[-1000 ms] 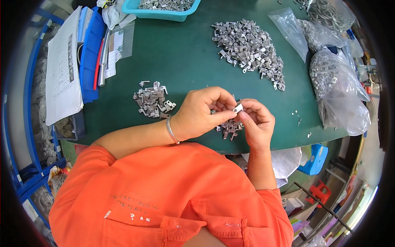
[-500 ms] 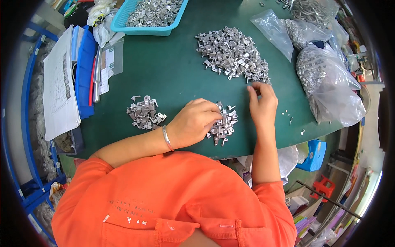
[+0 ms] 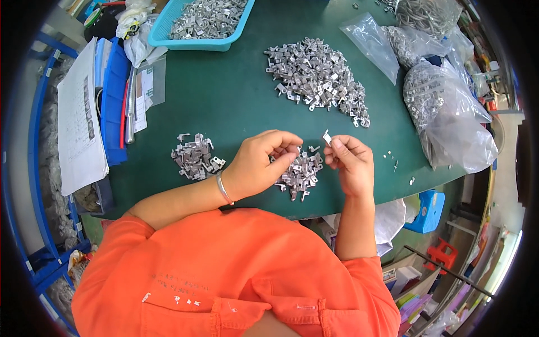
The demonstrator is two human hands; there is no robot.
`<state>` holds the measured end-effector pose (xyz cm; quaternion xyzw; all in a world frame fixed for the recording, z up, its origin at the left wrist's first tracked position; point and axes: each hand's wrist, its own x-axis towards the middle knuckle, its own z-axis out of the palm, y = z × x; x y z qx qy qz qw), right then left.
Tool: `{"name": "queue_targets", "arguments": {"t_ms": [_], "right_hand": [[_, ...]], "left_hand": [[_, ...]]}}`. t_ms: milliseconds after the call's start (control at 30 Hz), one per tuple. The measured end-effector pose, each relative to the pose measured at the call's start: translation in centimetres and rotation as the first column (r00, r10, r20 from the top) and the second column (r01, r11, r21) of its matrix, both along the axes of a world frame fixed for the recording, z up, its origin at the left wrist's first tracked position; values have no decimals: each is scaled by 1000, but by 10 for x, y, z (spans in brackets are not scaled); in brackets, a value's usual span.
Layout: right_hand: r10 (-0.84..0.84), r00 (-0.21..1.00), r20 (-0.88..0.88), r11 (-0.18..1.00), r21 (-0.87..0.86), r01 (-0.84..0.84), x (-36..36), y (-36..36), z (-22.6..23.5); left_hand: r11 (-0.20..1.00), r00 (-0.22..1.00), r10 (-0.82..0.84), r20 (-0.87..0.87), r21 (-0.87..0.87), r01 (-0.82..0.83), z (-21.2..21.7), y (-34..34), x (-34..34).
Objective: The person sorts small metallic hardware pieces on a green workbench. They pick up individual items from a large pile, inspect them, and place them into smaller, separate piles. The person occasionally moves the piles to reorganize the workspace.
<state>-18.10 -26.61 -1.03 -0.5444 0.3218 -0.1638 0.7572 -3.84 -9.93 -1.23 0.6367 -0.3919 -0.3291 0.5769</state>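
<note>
Between thumb and fingertips, my right hand pinches a small silver metal bracket with a hole in it. My left hand, a silver bangle on its wrist, is curled over the left side of a small pile of metal parts. Its thumb and fingers come together there; whatever lies between them is too small or hidden to make out. A second small pile of metal pieces lies left of that hand. Farther off spreads a large heap of similar small brackets.
A light-blue plastic basket of metal parts stands at the far left on the green table. Clear bags of metal pieces line the right side. A blue file holder with papers stands at left. Tiny scraps lie near the right edge.
My right hand has come from the large heap's near edge toward me and left, now with a bracket in its fingertips. My left hand has stayed at the small pile, its fingers shifting slightly.
</note>
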Motion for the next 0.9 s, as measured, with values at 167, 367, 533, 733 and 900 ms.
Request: {"name": "queue_targets", "arguments": {"t_ms": [167,367,533,733,900], "right_hand": [[91,992,91,986,-146,-77,-3,22,8],[294,954,52,484,-869,-102,10,24,8],[-216,967,-138,327,-943,-62,40,-19,-15],[-374,877,-301,203,-949,-240,48,-29,-30],[-50,965,-256,917,-394,-57,22,-16,-10]], "left_hand": [[998,904,-50,-425,5,58,2,1,-2],[998,996,-37,-80,-49,33,-7,7,0],[993,948,-20,316,-100,55,-9,3,-2],[988,966,73,249,-153,-35,-11,8,2],[990,989,89,120,-124,-74,-9,8,4]]}}
